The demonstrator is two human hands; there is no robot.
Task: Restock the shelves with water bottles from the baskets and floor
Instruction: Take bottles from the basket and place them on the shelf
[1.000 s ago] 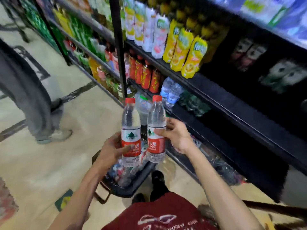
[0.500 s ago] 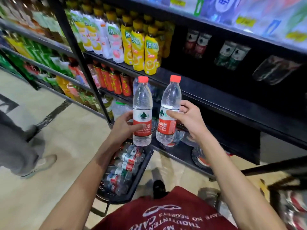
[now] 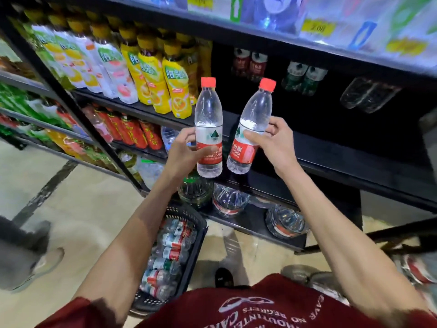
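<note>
Holds both arms stretched up from the lower edge toward mid-frame. Grips one bottle (image 3: 208, 119) upright in the left hand (image 3: 182, 152), with fingers (image 3: 186, 136) curled round the label and thumb across its red band. Grips a second bottle (image 3: 254, 119) in the right hand (image 3: 274, 143), cap tilted toward the upper right, with fingers (image 3: 272, 126) clamped round the label's top. Keeps the two side by side, bases near but apart, before the dark shelf (image 3: 331, 147) at centre. Stands over a basket (image 3: 197, 233) of bottles on the floor (image 3: 82, 197), lower centre.
</note>
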